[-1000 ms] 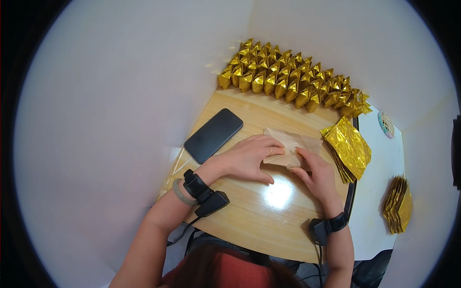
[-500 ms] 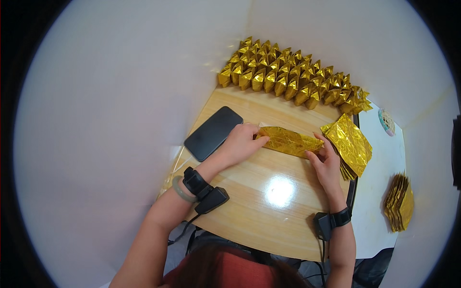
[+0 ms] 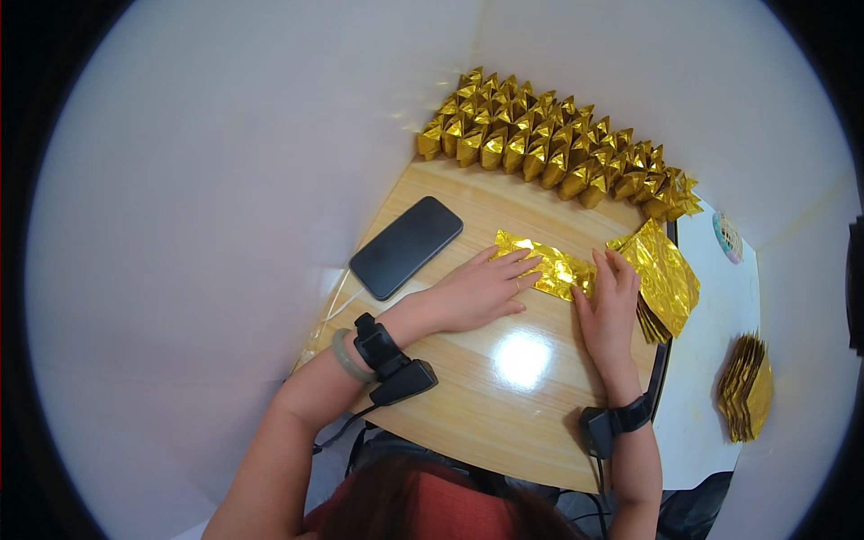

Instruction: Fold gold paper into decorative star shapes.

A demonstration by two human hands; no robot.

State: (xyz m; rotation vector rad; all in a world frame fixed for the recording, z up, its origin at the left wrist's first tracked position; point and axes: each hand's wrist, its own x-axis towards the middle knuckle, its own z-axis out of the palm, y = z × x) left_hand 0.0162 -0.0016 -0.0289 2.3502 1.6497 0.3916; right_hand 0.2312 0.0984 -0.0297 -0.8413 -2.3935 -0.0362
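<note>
A folded strip of gold foil paper [image 3: 560, 271] lies flat on the wooden table [image 3: 432, 378]. My left hand [image 3: 481, 286] rests over its left end, fingers stretched out and pressing on the foil. At the strip's right end is my right hand [image 3: 612, 304], with thumb and fingers apart around the end; its fingertips touch the foil, and part of that end is hidden. Just right of this hand, a pile of gold foil sheets [image 3: 664, 274] sits fanned out at the table's edge.
Rows of folded gold foil pieces [image 3: 540, 135] stand along the back. A black phone [image 3: 407, 247] with a white cable lies at left. To the right, a white surface [image 3: 697, 360] carries a stack of folded gold papers [image 3: 745, 389] and a small round woven item [image 3: 727, 238]. White walls enclose the table.
The foil strip, held up between both hands before, now lies on the table. My left hand has let go of its end and flattened onto it, moving right.
</note>
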